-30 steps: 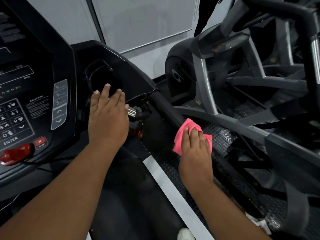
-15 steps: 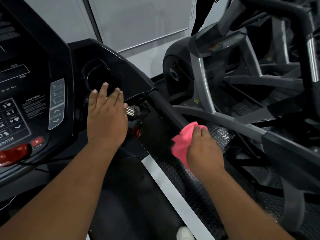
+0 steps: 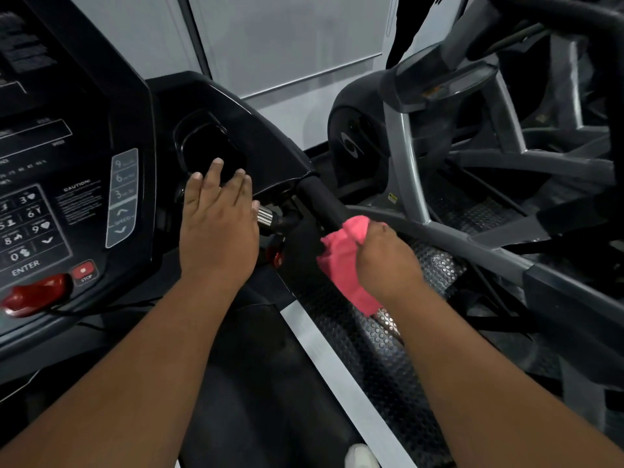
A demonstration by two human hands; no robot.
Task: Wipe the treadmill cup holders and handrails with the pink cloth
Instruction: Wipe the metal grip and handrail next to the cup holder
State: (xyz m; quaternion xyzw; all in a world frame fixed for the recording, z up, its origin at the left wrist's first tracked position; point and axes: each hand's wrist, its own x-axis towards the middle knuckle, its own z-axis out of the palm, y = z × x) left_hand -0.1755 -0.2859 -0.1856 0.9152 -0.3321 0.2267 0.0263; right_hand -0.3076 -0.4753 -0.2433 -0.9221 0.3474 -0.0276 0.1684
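Right hand point(image 3: 388, 261) grips the pink cloth point(image 3: 344, 258) against the black handrail point(image 3: 320, 204). Left hand point(image 3: 217, 228), fingers straight, rests flat below the cup holder point(image 3: 209, 146); its contents appear dark, indiscernible.

Bare forearms point(image 3: 158, 359), left hand point(image 3: 216, 231), right hand point(image 3: 388, 261), white shoe toe point(image 3: 360, 457)

A pale panelled wall point(image 3: 287, 45) stands behind a grey elliptical trainer point(image 3: 405, 140) on black studded rubber flooring point(image 3: 435, 265)
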